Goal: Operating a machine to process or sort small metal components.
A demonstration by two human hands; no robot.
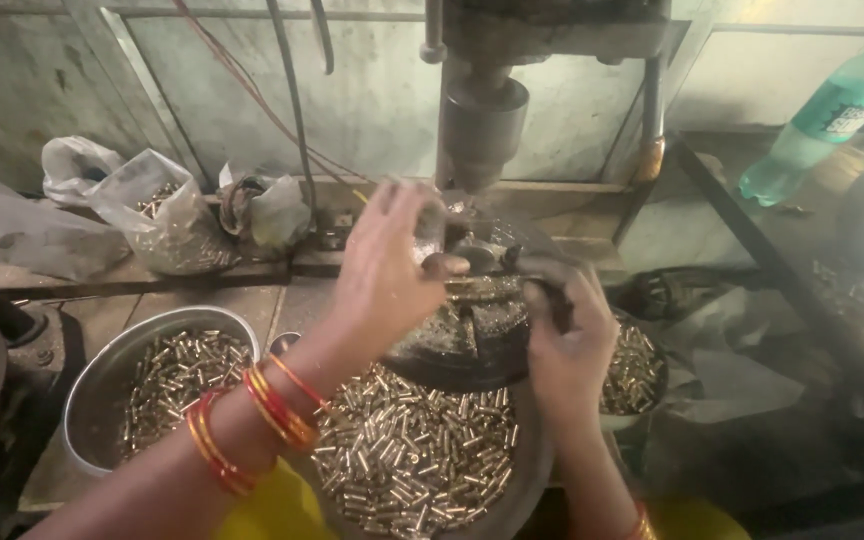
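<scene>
— Where are the hands working?
— The left hand (pixel 384 262), fingers spread, is touching the machine's fixture (pixel 472 300); the right hand (pixel 564 340) is gripping its edge, above a bowl (pixel 527 470) of brass pieces (pixel 412 450).

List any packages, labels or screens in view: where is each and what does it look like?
Bottle: top right, leaning, green see-through plastic with a green and white label band.
Clear bag: back ledge left, crumpled plastic, holding small brass parts.
White bag: behind it, far left, crumpled, contents hidden.
Grey bag: ledge left of the drill press, open, contents unclear.
No screens or signs.
</scene>
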